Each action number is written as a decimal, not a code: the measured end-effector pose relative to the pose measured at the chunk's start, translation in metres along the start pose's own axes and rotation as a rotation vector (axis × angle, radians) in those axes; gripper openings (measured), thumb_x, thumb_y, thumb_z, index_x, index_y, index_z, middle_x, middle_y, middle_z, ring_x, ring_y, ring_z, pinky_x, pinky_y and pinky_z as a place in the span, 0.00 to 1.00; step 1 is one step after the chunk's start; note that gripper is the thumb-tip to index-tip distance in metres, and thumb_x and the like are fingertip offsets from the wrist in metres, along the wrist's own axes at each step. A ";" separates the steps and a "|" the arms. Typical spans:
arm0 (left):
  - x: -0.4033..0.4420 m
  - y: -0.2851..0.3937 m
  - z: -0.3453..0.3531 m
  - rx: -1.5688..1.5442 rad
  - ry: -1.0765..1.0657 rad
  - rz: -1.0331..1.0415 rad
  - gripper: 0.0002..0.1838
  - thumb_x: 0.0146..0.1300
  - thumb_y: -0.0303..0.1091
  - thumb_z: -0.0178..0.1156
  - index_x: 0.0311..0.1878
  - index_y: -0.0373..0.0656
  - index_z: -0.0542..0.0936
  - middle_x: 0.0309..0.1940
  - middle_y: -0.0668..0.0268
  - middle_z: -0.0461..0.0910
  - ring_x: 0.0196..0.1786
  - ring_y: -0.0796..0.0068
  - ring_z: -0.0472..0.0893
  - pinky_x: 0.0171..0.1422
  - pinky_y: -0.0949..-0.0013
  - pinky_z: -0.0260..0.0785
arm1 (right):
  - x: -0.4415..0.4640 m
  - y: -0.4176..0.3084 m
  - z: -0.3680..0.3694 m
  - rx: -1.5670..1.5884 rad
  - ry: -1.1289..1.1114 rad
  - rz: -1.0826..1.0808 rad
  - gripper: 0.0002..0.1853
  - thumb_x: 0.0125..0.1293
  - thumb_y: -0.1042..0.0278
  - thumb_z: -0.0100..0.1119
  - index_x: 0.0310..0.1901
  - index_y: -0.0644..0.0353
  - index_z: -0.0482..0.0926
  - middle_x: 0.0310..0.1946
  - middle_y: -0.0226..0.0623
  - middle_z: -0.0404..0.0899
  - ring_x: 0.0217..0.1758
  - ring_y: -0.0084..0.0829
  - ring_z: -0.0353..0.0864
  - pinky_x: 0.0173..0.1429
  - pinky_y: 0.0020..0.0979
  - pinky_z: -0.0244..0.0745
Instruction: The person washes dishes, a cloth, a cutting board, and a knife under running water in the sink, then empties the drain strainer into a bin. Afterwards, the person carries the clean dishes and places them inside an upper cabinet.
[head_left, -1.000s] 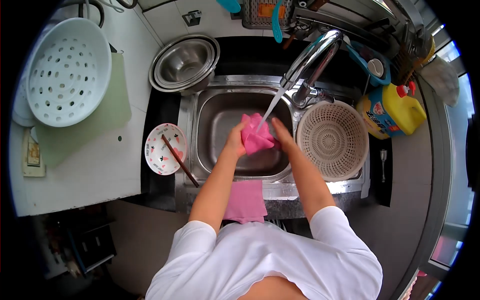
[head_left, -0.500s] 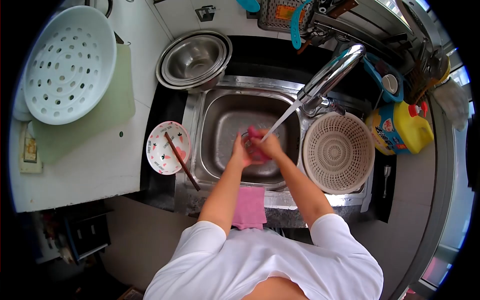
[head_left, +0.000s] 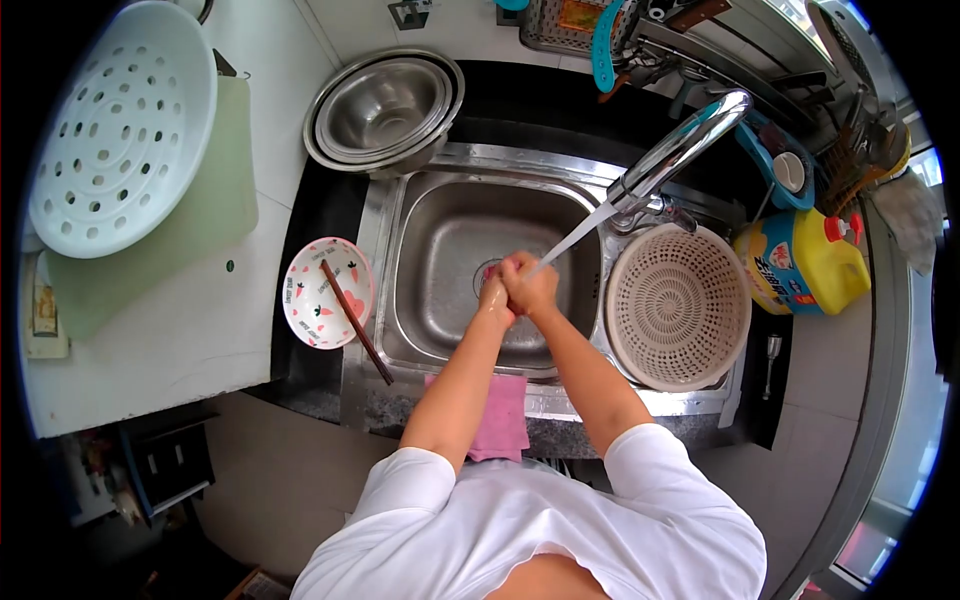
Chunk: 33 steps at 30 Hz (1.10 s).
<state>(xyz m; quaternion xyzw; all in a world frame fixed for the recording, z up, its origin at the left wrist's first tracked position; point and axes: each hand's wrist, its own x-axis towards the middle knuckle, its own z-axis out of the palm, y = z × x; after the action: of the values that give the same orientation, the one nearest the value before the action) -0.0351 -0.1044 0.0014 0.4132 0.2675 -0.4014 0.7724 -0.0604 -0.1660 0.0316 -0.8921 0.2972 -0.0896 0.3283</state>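
Observation:
Over the steel sink (head_left: pixel 430 215), my left hand (head_left: pixel 496 298) and my right hand (head_left: pixel 530 284) are closed and pressed together. A small bit of pink cloth (head_left: pixel 490 271) shows at the far side of the fingers; the rest is hidden in both hands. Water runs from the chrome faucet (head_left: pixel 680 145) onto my right hand. The drain lies just beyond the hands, partly covered by them.
A beige strainer basket (head_left: pixel 680 305) stands right of the basin, beside a yellow detergent jug (head_left: pixel 825 265). To the left are a patterned bowl (head_left: pixel 313 270) with chopsticks (head_left: pixel 357 325) across it and nested steel bowls (head_left: pixel 385 110). Another pink cloth (head_left: pixel 502 420) hangs over the front edge.
My hands have come together and closed around the pink cloth, which showed more between the spread fingers before. The whole view has shifted slightly.

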 end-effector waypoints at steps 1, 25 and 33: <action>0.005 0.002 -0.004 0.015 0.049 -0.036 0.19 0.58 0.47 0.55 0.44 0.42 0.73 0.39 0.64 0.76 0.40 0.72 0.77 0.43 0.70 0.71 | 0.005 0.006 -0.001 -0.046 -0.017 0.044 0.17 0.51 0.49 0.49 0.27 0.53 0.80 0.23 0.43 0.78 0.29 0.47 0.78 0.34 0.42 0.71; 0.011 0.014 -0.031 0.035 0.070 -0.040 0.21 0.60 0.46 0.50 0.50 0.42 0.72 0.43 0.62 0.75 0.48 0.64 0.75 0.54 0.59 0.67 | -0.010 0.009 -0.021 -0.208 -0.012 -0.515 0.25 0.37 0.70 0.62 0.43 0.55 0.71 0.35 0.39 0.73 0.42 0.41 0.72 0.39 0.39 0.65; -0.001 0.019 -0.020 -0.150 -0.770 -0.228 0.20 0.59 0.52 0.49 0.42 0.46 0.74 0.41 0.62 0.76 0.47 0.66 0.75 0.54 0.62 0.68 | -0.044 -0.030 -0.022 0.160 -0.017 -0.716 0.12 0.35 0.73 0.55 0.27 0.55 0.71 0.27 0.37 0.68 0.31 0.40 0.71 0.33 0.37 0.66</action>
<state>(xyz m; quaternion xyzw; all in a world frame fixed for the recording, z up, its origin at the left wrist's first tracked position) -0.0211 -0.0806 -0.0002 0.1430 0.0313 -0.5890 0.7948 -0.0895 -0.1332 0.0695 -0.9119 -0.0447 -0.2144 0.3470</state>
